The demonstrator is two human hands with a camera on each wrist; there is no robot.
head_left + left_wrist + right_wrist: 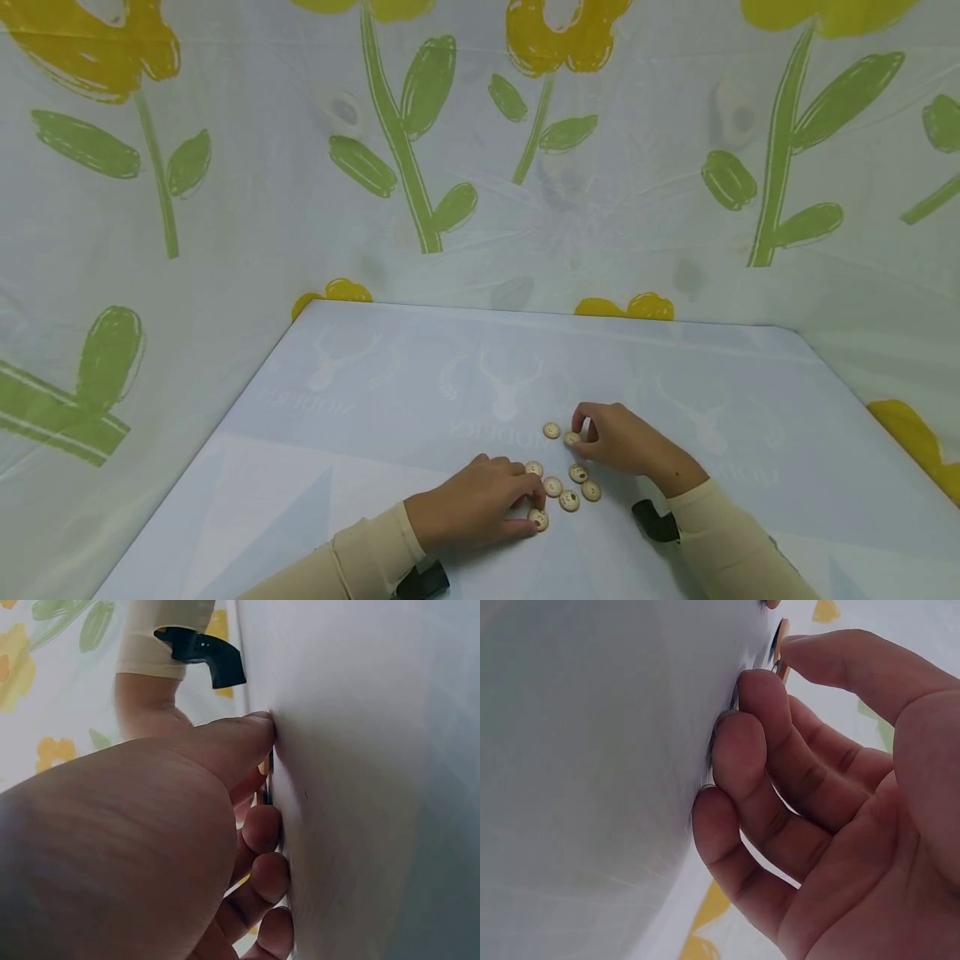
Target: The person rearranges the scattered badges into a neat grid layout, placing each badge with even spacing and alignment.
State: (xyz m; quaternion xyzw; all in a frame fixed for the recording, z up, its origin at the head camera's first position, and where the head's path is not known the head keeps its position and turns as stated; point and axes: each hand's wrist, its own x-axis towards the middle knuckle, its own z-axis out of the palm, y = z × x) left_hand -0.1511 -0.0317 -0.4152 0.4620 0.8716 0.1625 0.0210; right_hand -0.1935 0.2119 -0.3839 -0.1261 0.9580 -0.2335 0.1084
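Note:
Small round pale wooden discs with dark markings lie on the table. My left hand (480,504) has thumb and forefinger at opposite edges of the nearest disc (538,520), pinching it at the tabletop. Another disc (534,468) sits partly hidden behind that hand's fingers. Farther back, my right hand (622,437) pinches a disc (572,438) between thumb and forefinger; its edge-on disc (783,646) shows by the thumb in the right wrist view. Just left of it lies a separate disc (551,430). In the left wrist view the left hand (142,832) hides most of its disc.
Between the hands several discs form a loose cluster, among them one disc (569,500) in front and one disc (578,473) behind. The pale printed table (420,367) reaches back to a flowered curtain (247,167). Black wrist cameras hang under both sleeves.

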